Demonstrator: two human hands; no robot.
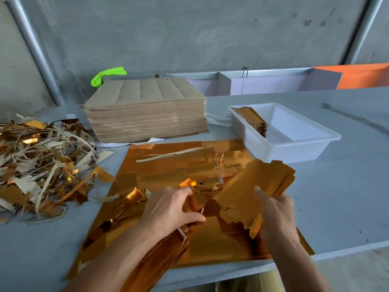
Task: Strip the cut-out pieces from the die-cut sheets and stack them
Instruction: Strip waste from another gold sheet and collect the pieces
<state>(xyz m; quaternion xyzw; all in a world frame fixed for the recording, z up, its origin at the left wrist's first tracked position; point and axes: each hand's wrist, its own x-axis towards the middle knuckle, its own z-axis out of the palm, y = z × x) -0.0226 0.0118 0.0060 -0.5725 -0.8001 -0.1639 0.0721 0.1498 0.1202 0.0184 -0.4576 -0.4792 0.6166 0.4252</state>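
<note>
On a grey worktable [336, 197], a person's right hand [275, 209] grips a bundle of gold cut-out pieces [252, 190], matte with ragged edges, above a mirror-bright gold die-cut sheet [210, 249]. The left hand [170, 209] pinches torn foil strips [195, 199] on that sheet. A white tub [294, 148] behind holds stacked pieces [252, 121].

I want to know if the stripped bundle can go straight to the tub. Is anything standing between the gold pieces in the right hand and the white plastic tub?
Nothing visible. The right hand holds the bundle of gold foil cut-out pieces just in front of the white plastic tub; only bare grey tabletop lies between.
</note>
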